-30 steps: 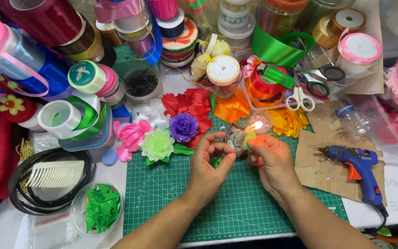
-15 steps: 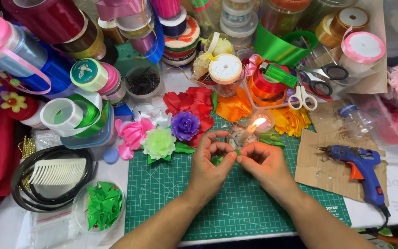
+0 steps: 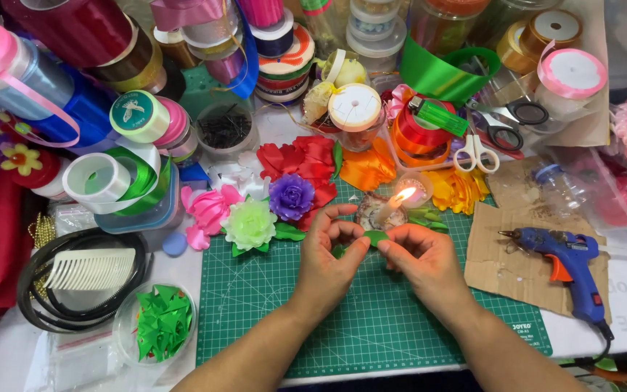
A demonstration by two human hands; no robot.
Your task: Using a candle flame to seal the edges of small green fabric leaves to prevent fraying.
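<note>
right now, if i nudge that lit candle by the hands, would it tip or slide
The candle looks short, seated in a wide holder, so it would probably slide rather than tip. Its flame sits close to the green ribbon piece, so a nudge seems risky.

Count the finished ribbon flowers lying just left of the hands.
3: a pink flower leftmost, a pale green flower beside it, a purple flower above. Others may be hidden.

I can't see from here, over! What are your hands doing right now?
Left hand and right hand pinch one green ribbon piece together. Lit candle burns just behind it. Ribbon flowers lie beside.
</note>
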